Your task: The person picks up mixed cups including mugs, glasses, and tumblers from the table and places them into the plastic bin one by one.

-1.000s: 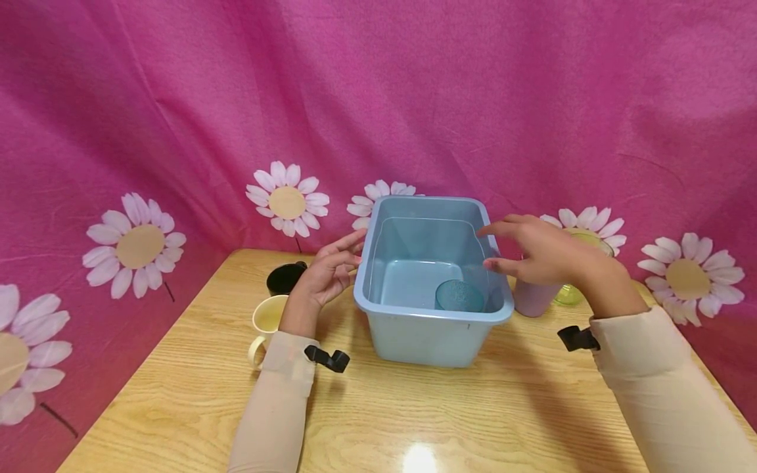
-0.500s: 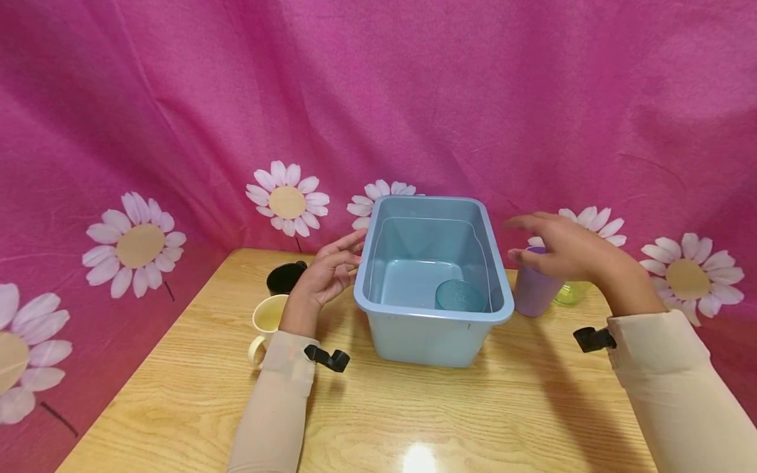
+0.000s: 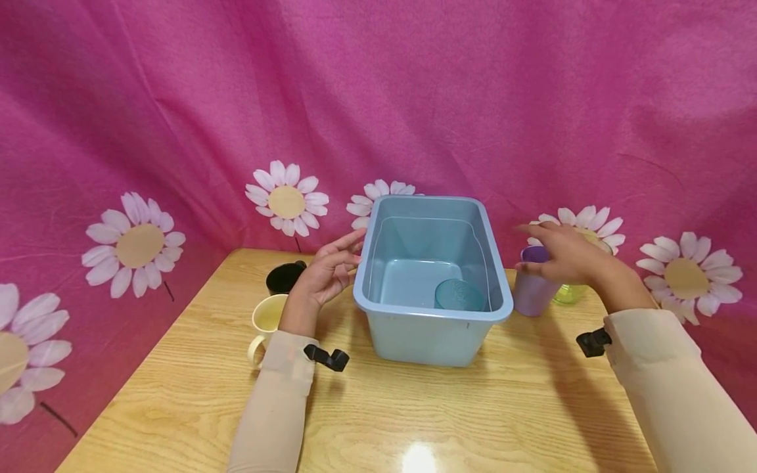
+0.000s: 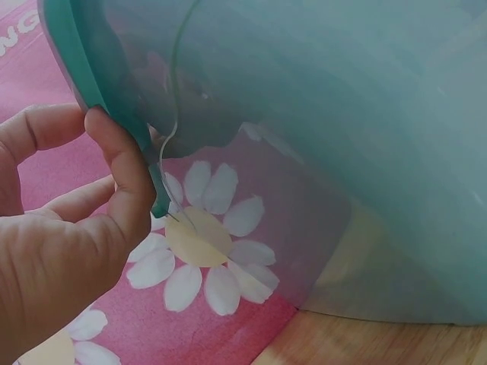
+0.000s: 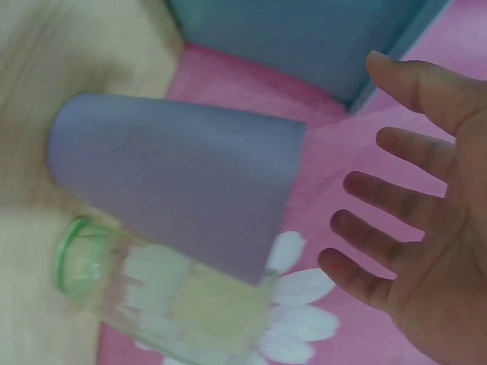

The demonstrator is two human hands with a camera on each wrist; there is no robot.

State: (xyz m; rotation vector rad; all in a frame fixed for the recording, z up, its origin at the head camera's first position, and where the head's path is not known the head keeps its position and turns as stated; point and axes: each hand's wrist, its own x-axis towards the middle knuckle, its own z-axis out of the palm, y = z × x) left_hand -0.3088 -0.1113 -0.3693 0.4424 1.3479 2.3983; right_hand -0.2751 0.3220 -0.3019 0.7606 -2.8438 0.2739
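Plastic, smooth and faintly glossy, forms the blue-grey tub (image 3: 422, 335), a rounded rectangle whose walls taper from a broad rolled rim to a narrower base. It stands upright at the middle of the table (image 3: 177, 387), between the two hands. The person's left hand (image 3: 324, 272) touches the outside of its left rim with lightly bent fingers that do not close around it. Inside the tub, toward its near right corner, lies a round teal vessel (image 3: 458, 295) with a pebbled face, partly hidden by the near wall.

The right hand (image 3: 568, 256) is released, its fingers spread and holding nothing, near the mouth of a purple tumbler (image 3: 534, 289). The tumbler, matte and gently tapered, stands upright just right of the tub. Beside it is a see-through yellow-green glass (image 5: 163, 300) with a brighter green band near its base.

On the left, a cream mug (image 3: 269, 317) with a looped handle stands near a glossy black mug (image 3: 284, 278).

The tabletop is pale wood with fine streaked grain and a bright reflection at its near edge. Magenta cloth (image 3: 378, 98), softly creased and printed with large white daisies (image 3: 286, 202), surrounds its far sides.
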